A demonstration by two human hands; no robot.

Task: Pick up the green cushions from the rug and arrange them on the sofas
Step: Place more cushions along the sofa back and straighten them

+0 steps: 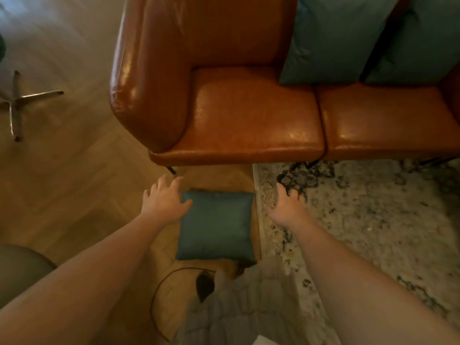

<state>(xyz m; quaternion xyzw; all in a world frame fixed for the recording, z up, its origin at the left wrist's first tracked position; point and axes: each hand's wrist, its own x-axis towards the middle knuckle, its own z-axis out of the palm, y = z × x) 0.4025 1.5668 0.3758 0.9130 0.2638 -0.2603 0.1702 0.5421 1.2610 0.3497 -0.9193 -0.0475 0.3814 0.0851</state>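
Head view is showing both bare arms reaching down. The left hand (164,200) is hovering, fingers spread, at the floor cushion (216,225)'s top left corner. The right hand (286,207) is hanging loosely spread just off its right side, gripping nothing. That green cushion is lying flat on the wood floor (74,183), right beside the rug (373,220). Further back, the left sofa cushion (331,38) and right sofa cushion (418,46) are leaning on the orange sofa (249,115).

I see dim, warm light with cooler daylight at top left. Glare streaks the sofa (139,78) leather. Everything is softly blurred; edges bow.
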